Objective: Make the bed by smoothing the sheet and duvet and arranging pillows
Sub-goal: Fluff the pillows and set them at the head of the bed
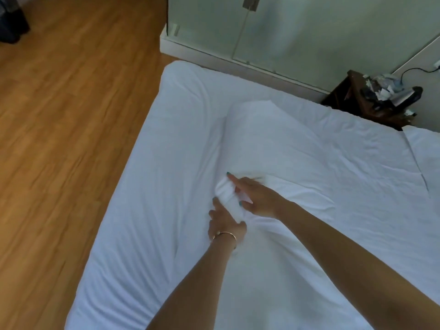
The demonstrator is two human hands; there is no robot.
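A white pillow (281, 144) lies on the bed's white sheet (166, 144), its near end bunched into a thick fold. My left hand (225, 222), with a thin bracelet at the wrist, grips that bunched pillowcase fabric from below. From the right, my right hand (254, 196) holds the same bunch, index finger stretched over it. The corner of another white pillow (426, 148) shows at the right edge. The sheet is creased around the pillow.
Wooden floor (71, 115) runs along the bed's left side. A frosted glass wall (297, 32) stands beyond the bed. A dark bedside table (371, 103) with papers and a cable sits at the far right corner.
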